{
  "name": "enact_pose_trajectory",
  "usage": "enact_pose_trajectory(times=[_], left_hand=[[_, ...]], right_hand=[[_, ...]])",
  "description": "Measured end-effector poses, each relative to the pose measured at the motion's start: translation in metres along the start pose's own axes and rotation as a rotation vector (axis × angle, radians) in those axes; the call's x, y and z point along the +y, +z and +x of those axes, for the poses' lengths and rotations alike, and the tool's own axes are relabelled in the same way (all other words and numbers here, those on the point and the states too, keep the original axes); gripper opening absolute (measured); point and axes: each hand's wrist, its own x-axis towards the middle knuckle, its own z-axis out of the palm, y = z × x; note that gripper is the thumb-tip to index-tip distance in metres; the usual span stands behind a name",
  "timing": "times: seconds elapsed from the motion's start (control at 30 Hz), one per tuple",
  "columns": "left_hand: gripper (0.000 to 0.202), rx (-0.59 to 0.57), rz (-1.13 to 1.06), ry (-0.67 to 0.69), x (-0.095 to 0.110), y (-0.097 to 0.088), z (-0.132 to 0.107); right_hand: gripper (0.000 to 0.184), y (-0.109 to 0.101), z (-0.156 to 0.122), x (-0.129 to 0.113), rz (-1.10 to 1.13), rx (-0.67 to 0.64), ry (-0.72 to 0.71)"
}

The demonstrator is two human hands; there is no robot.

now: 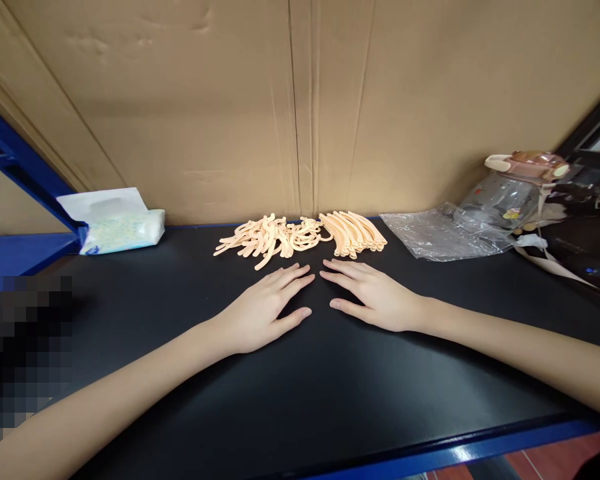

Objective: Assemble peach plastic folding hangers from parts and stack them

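Observation:
My left hand (pixel 267 307) lies flat on the black tabletop (pixel 300 393), palm down with fingers stretched out and nothing in it. Opposite it, my right hand (pixel 373 293) rests the same way, also holding nothing; the fingertips of both point toward each other with a small gap between. Just beyond the left fingers is a loose heap of peach-coloured curved strips (pixel 270 240), small and jumbled. Behind the right fingers sits a neater stack of longer peach-coloured curved tubes (pixel 355 233), lined up side by side. Neither hand touches the pieces.
A tissue pack (pixel 123 230) lies at the back left by a blue metal frame (pixel 40 193). At the right are a clear plastic bag (pixel 430 233), a transparent bottle with a brown lid (pixel 505 193) and a black bag (pixel 580 233). A cardboard wall (pixel 205 113) closes off the back.

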Motion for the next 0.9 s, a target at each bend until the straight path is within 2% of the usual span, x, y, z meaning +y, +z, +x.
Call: enact_pose_trajectory(times=[0.17,0.3,0.43,0.57,0.7,0.8,0.9], left_hand=[[0.060,0.007,-0.001,0.012,0.000,0.000,0.000],[0.052,0.071,-0.006,0.027,0.000,0.001,0.001],[0.031,0.241,0.050,0.014,-0.004,0.000,0.004],[0.022,0.442,0.202,-0.034,-0.014,-0.004,0.007],[0.018,0.527,0.305,-0.204,-0.029,-0.010,0.008],[0.018,0.525,0.346,-0.388,-0.040,-0.014,0.008],[0.023,0.476,0.285,-0.567,-0.044,-0.018,0.009]], right_hand=[[0.059,0.000,0.000,0.000,0.021,0.002,-0.004],[0.058,0.000,0.000,0.000,0.049,0.024,0.002],[0.058,0.000,0.000,0.000,0.028,0.002,0.000],[0.059,0.000,0.000,0.000,0.023,-0.008,0.003],[0.059,0.000,-0.001,0.001,0.023,-0.011,0.002],[0.059,0.000,-0.001,0.001,0.024,-0.010,-0.003],[0.059,0.000,-0.001,0.001,0.035,-0.005,-0.002]])
